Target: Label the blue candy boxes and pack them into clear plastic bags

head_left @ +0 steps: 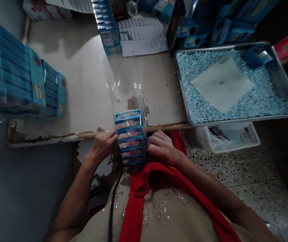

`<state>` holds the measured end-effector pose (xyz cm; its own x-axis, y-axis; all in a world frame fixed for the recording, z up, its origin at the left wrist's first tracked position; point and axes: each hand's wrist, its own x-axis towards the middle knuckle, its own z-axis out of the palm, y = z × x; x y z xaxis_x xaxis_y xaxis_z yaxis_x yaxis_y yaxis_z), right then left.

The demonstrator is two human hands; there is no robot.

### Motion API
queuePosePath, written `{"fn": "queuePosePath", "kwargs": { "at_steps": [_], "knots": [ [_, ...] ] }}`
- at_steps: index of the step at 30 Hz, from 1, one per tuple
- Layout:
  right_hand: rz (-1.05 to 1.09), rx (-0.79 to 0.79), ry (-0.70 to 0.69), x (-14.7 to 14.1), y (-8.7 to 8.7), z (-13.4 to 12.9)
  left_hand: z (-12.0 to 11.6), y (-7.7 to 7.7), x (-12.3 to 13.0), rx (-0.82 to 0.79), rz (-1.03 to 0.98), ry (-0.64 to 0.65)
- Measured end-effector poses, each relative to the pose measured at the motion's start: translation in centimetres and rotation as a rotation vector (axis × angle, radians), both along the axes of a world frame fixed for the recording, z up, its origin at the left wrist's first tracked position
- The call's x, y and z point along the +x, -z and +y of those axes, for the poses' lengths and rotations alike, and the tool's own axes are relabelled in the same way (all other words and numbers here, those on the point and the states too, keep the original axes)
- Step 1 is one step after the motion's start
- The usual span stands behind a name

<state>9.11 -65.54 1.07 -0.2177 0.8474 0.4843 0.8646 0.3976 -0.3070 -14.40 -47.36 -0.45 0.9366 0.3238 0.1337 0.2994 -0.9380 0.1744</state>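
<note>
A column of small blue candy boxes [131, 143] lies against my front at the table edge, inside a clear plastic sleeve [126, 87] whose loose end stretches forward over the table. My left hand [104, 144] is closed at the left side of this pack, fingertips against it. On the opposite side my right hand [162, 147] is curled with its knuckles up, also pressed to the pack. Parts of the fingers of both hands are hidden by the boxes and the plastic.
Wrapped blue box packs [20, 74] stand at the left. Farther back are another box column [110, 37] and white printed strips [144, 37]. At the right, a metal tray [234, 121] of small blue candies overhangs the edge above a white crate [234, 148]. The wooden table edge [169, 127] is chipped.
</note>
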Motion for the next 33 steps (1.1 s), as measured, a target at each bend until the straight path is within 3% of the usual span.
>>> {"fn": "queuePosePath", "kwargs": {
  "at_steps": [8,16,21,25,29,33],
  "knots": [
    [0.08,0.008,-0.12,0.0,-0.2,-1.4,-3.6,0.1,-1.2,-0.04,0.095,-0.085],
    [0.168,0.126,0.082,-0.6,-0.8,-0.3,-5.6,0.8,-1.0,-0.119,0.14,-0.297],
    [0.031,0.156,-0.085,0.1,-1.6,-0.9,-7.2,2.4,-0.9,-0.18,0.002,-0.427],
    [-0.017,0.104,-0.167,0.8,-0.6,-1.9,-8.1,3.3,-1.2,-0.197,-0.009,-0.452],
    [0.093,-0.039,-0.145,0.8,0.2,-2.5,-7.7,3.2,-1.7,-0.249,-0.009,-0.416],
    [0.479,-0.146,-0.05,1.0,-0.1,-2.2,-6.1,0.9,-3.1,-0.442,-0.158,-0.408]
  ]
}}
